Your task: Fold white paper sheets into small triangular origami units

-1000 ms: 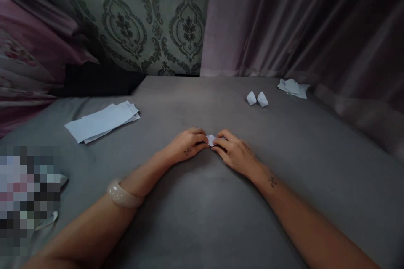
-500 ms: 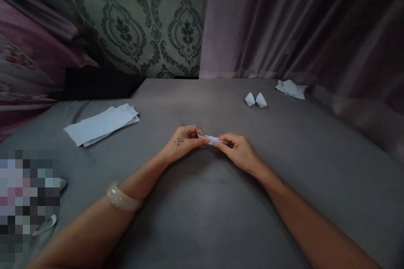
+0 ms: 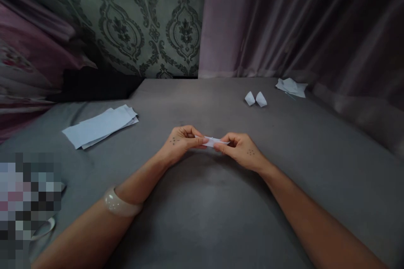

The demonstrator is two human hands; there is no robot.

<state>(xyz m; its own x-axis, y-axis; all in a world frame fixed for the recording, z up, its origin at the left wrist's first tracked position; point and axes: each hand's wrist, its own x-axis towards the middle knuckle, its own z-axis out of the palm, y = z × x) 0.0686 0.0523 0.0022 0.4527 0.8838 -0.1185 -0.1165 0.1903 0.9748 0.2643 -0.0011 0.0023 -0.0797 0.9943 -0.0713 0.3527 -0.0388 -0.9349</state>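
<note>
A small folded piece of white paper (image 3: 212,141) spans the gap between my two hands, above the grey sheet (image 3: 202,201). My left hand (image 3: 183,141) pinches its left end, thumb on the near side. The right end is gripped between the thumb and fingers of my right hand (image 3: 241,148). Parts of the paper are hidden behind my fingers. Farther off to the right, two small folded white paper shapes (image 3: 255,99) sit side by side on the sheet.
Flat white paper strips (image 3: 101,126) lie stacked at the left. More paper pieces (image 3: 291,87) rest at the back right. Dark cloth (image 3: 97,85) lies at the back left, a curtain (image 3: 271,21) hangs along the right, and a blurred patch (image 3: 28,197) covers the lower left.
My hands have drawn slightly apart along the folded paper, so its right tip now shows past my right thumb. The view has shifted a little.
</note>
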